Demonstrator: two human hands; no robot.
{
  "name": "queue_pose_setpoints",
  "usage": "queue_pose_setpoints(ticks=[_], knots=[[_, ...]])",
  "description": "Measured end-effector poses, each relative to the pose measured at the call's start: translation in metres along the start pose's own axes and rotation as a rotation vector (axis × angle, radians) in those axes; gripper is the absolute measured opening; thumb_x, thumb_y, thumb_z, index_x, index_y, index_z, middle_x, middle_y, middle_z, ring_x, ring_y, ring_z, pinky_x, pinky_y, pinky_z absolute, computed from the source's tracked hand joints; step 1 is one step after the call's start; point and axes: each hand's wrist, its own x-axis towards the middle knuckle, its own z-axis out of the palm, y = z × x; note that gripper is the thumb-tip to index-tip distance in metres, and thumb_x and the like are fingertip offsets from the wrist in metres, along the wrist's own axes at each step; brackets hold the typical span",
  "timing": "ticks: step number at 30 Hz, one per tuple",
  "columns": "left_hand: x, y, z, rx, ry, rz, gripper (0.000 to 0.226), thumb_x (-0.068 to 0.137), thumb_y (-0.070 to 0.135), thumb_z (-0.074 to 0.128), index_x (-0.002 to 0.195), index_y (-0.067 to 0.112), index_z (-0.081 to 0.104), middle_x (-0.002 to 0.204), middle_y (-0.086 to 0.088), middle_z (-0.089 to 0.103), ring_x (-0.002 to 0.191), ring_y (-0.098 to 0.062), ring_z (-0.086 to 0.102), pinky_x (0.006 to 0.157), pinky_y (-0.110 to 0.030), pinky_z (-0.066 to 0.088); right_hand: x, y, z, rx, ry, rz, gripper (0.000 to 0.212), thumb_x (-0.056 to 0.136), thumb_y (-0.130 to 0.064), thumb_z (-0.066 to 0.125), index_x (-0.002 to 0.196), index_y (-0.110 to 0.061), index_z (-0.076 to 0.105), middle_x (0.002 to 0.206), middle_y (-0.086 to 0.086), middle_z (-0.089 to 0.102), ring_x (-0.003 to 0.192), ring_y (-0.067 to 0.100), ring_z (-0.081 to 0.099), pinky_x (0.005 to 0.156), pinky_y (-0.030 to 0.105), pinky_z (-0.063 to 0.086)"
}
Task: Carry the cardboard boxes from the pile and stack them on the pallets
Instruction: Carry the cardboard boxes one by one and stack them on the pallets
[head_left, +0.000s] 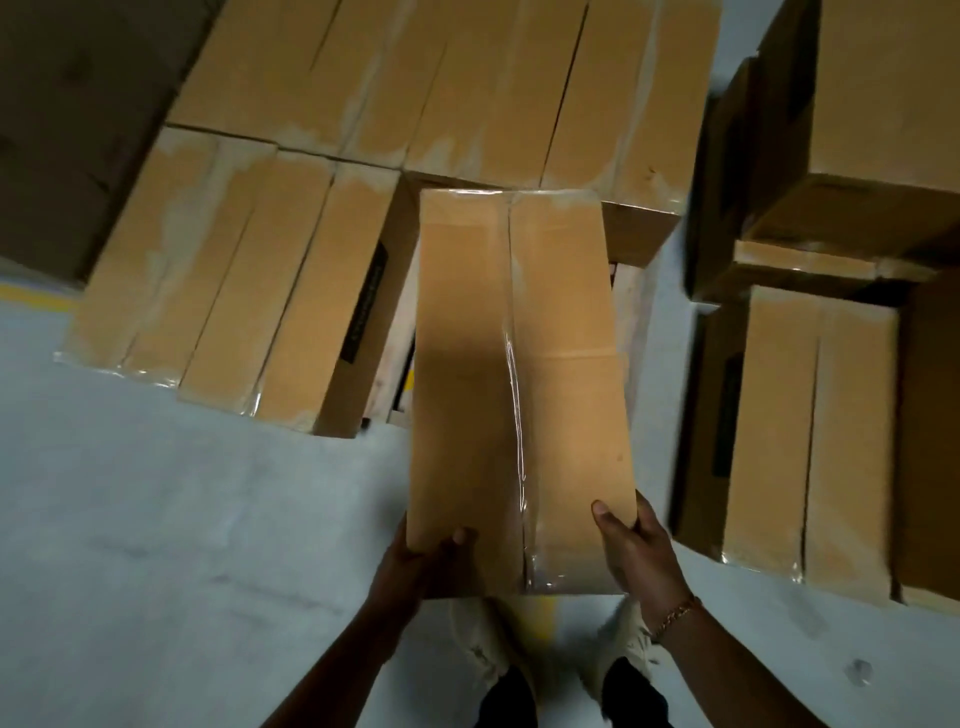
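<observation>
A long brown cardboard box (519, 384), taped down its middle seam, is held out in front of me above the floor. My left hand (431, 561) grips its near left corner, thumb on top. At the near right corner my right hand (636, 551) grips it, thumb on the top face. The box's far end points into a gap between stacked boxes (249, 270) on the left and a deeper row of boxes (467, 88) behind. A strip of wooden pallet (397, 358) shows in that gap.
Another stack of taped boxes (810, 431) stands at the right, with taller boxes (878, 104) behind it. A dark box (67, 130) fills the upper left. Grey floor (182, 519) spreads at the left and around my shoes (483, 639).
</observation>
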Motion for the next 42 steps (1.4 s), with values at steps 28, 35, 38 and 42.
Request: queue_pose_setpoints(ticks=[28, 35, 38, 42], knots=[[0.162, 0.038, -0.138, 0.084, 0.054, -0.036, 0.086, 0.062, 0.063, 0.082, 0.136, 0.042, 0.043, 0.124, 0.009, 0.063, 0.106, -0.014, 0.064, 0.081, -0.033, 0.059, 0.116, 0.053, 0.179, -0.106, 0.143, 0.079, 0.057, 0.096, -0.026, 0.068, 0.148, -0.019, 0.046, 0.136, 0.005, 0.058, 0.124, 0.029, 0.055, 0.106, 0.046, 0.046], [0.185, 0.022, -0.180, -0.007, 0.101, -0.084, 0.054, 0.081, 0.045, 0.080, 0.129, 0.033, 0.057, 0.117, 0.006, 0.069, 0.106, -0.017, 0.065, 0.083, -0.033, 0.054, 0.114, 0.072, 0.227, -0.087, 0.217, 0.111, 0.051, 0.097, -0.014, 0.066, 0.146, -0.014, 0.049, 0.131, 0.004, 0.061, 0.120, 0.024, 0.058, 0.088, 0.025, 0.049], [0.192, 0.019, -0.192, -0.046, 0.096, -0.130, 0.040, 0.083, 0.039, 0.079, 0.117, 0.025, 0.063, 0.110, 0.000, 0.072, 0.104, -0.022, 0.066, 0.073, -0.029, 0.052, 0.117, 0.081, 0.240, -0.129, 0.253, 0.126, 0.051, 0.096, -0.019, 0.067, 0.145, -0.013, 0.052, 0.135, 0.009, 0.063, 0.124, 0.029, 0.057, 0.100, 0.037, 0.045], [0.206, 0.010, -0.208, -0.082, 0.089, -0.215, 0.067, 0.076, 0.037, 0.084, 0.131, 0.012, 0.055, 0.117, -0.008, 0.068, 0.104, -0.024, 0.065, 0.090, -0.040, 0.053, 0.119, 0.091, 0.251, -0.113, 0.247, 0.159, 0.044, 0.097, -0.025, 0.067, 0.139, -0.017, 0.057, 0.127, 0.007, 0.067, 0.119, 0.028, 0.060, 0.100, 0.039, 0.047]])
